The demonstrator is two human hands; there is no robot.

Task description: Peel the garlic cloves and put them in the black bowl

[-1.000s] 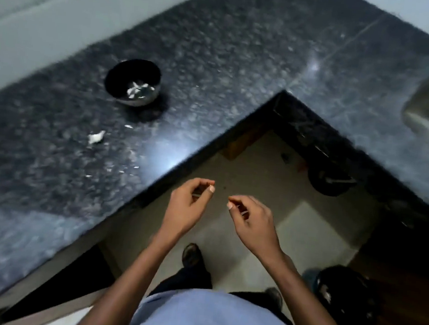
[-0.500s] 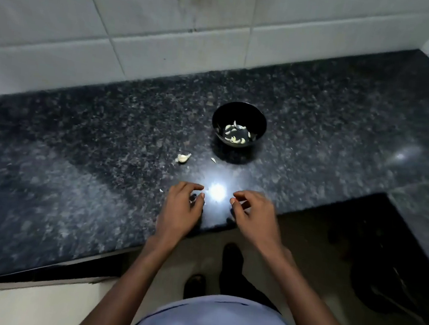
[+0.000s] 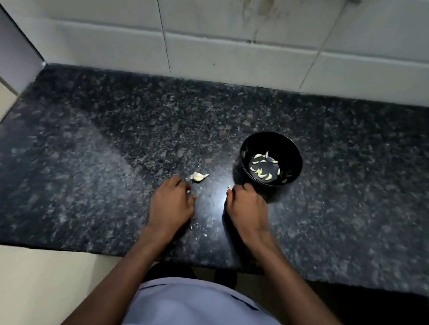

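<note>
The black bowl stands on the dark granite counter and holds several peeled garlic cloves. An unpeeled piece of garlic lies on the counter to the left of the bowl. My left hand rests knuckles-up with curled fingers just below that piece, and nothing shows in it. My right hand is at the bowl's near left side with its fingers curled. A small pale bit shows at its fingertips, which looks like a garlic clove.
A white tiled wall runs along the back of the counter. Small flecks of garlic skin lie between my hands. The counter's front edge is just behind my wrists, with the floor below.
The view swung from the floor gap up to the counter. Both hands moved forward from over the floor onto the counter, the left toward the loose garlic piece and the right toward the bowl.
</note>
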